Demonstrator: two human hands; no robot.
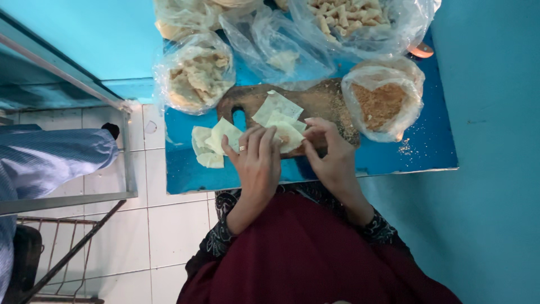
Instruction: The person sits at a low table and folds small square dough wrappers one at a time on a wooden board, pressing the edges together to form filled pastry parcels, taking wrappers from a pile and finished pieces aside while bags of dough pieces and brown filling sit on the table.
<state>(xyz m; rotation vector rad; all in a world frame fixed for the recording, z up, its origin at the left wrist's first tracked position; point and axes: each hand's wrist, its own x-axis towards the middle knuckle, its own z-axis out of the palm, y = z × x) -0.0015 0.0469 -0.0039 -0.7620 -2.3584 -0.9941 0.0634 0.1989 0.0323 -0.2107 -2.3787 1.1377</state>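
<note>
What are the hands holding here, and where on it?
Both hands, left hand and right hand, pinch a pale dough wrapper at its near edges, over the wooden board.

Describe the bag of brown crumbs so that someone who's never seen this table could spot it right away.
Start at the blue table and find the dark wooden board at its middle. The clear plastic bag of brown crumbs sits at the board's right end, mouth open. Its neighbours hold pale wrappers or small rolled pieces; only this one holds loose brown crumbs.
</note>
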